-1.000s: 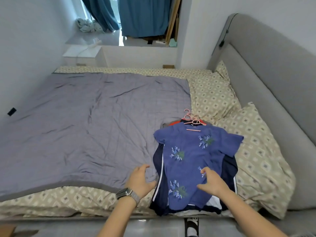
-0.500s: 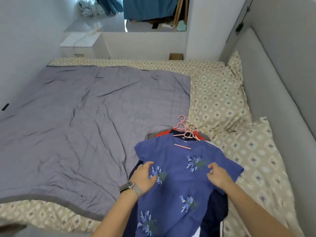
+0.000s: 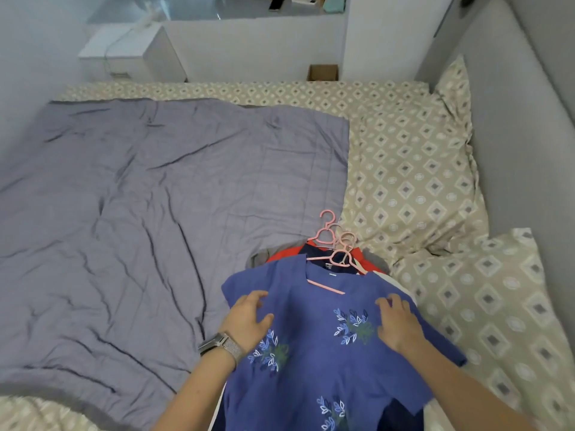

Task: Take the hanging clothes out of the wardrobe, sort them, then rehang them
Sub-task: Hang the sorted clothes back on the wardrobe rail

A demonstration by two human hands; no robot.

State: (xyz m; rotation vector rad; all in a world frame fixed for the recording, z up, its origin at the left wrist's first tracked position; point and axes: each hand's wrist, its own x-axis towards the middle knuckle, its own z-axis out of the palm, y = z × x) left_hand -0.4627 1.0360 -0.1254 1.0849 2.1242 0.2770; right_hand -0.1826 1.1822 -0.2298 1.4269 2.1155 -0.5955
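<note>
A blue shirt with embroidered leaves (image 3: 314,362) lies on top of a stack of clothes on the bed. Under it show a red garment (image 3: 281,256) and a dark navy one (image 3: 314,251), all on pink hangers (image 3: 330,241) whose hooks point away from me. My left hand (image 3: 247,318), with a watch on the wrist, rests on the shirt's left shoulder with fingers spread. On the shirt's right shoulder rests my right hand (image 3: 396,321), fingers loosely bent. Neither hand visibly grips the cloth.
A grey-purple quilt (image 3: 149,219) covers the left of the bed. Patterned pillows (image 3: 413,169) lie at the right by a grey headboard (image 3: 525,126). A white nightstand (image 3: 130,54) and a cardboard box (image 3: 322,72) stand beyond the bed.
Both hands have slid up the blue shirt from its lower hem area to its shoulders. The view has moved closer over the bed.
</note>
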